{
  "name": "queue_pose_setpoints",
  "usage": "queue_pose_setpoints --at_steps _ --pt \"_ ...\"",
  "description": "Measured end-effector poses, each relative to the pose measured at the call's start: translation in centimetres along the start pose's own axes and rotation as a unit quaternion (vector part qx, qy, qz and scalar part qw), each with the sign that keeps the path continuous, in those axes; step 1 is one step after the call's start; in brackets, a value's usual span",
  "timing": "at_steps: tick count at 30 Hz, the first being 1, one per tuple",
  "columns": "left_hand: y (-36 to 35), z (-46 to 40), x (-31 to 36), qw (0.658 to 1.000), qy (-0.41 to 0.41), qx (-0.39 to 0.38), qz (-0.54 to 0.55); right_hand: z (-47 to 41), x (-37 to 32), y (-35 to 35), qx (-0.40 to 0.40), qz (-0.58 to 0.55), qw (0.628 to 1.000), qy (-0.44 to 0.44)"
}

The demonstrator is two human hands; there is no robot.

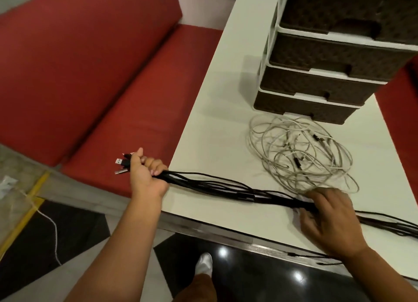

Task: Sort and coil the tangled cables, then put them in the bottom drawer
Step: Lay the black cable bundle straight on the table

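Note:
A bundle of several black cables (226, 187) stretches across the near part of the white table (214, 111). My left hand (147, 177) grips one end of it past the table's left edge, with USB plugs (122, 165) sticking out beyond my fist. My right hand (328, 218) is curled round the same bundle on the table, and the rest trails off to the right (393, 225). A tangled heap of white cables (298, 152) lies loose behind the black bundle. A brown drawer unit stands at the back, its bottom drawer (303, 109) closed.
A red cushioned bench (90, 75) runs along the table's left side. Thin black cable ends (316, 255) hang over the table's near edge. On the floor to the left lies a white cord (52, 229). My shoe (204, 264) is below the table edge.

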State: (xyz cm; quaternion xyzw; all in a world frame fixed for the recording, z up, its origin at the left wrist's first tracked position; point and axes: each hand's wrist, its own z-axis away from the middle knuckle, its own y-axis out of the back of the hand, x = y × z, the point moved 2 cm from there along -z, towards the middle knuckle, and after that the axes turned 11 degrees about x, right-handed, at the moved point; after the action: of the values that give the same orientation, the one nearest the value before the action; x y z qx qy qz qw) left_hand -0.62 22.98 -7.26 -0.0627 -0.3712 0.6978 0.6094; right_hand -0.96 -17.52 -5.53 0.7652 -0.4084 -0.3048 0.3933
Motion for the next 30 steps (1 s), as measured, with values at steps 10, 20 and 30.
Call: queue_pose_setpoints --at_steps 10,20,30 --pt "-0.5 -0.1 -0.1 1.000 0.006 0.017 -0.018 -7.7 -20.2 -6.3 -0.048 -0.105 0.990 0.083" --pt "-1.6 -0.6 1.3 0.994 0.036 -0.098 -0.037 -10.4 -21.4 -10.7 -0.156 -0.060 0.979 0.116" --pt "-3.7 -1.0 1.8 0.991 0.057 -0.074 -0.101 -15.8 -25.0 -10.7 -0.320 -0.221 0.921 0.001"
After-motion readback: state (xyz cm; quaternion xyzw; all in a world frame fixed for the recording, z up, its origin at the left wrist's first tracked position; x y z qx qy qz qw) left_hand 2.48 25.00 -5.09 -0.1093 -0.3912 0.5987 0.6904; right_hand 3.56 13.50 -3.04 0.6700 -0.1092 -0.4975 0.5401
